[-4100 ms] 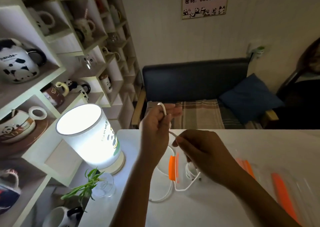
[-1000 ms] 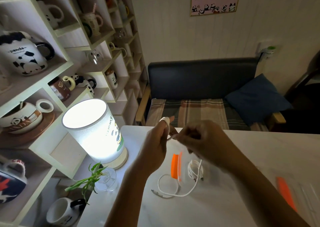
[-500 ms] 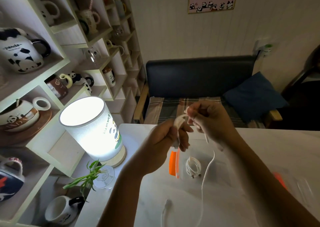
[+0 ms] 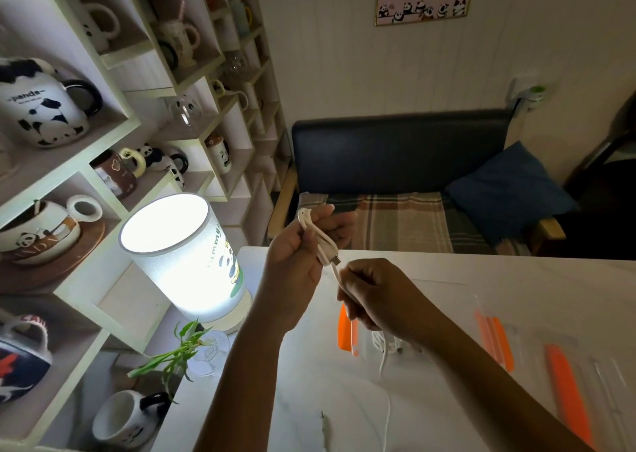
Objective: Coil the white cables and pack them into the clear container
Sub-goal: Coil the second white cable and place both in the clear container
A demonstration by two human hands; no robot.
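The room is dim; a lit lamp at left is the main light and its top glares to blown-out white. It brightens the near shelves and table, while the sofa and both forearms stay dark. Wide-angle distortion bends the shelves at the left edge, and the orange strips at lower right are blurred.

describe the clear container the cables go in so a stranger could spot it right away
Start at the glowing lamp on the white table. Just right of it, under the right hand, sits the clear container. Unlike the clear pieces with orange strips farther right, it already holds a coiled white cable.
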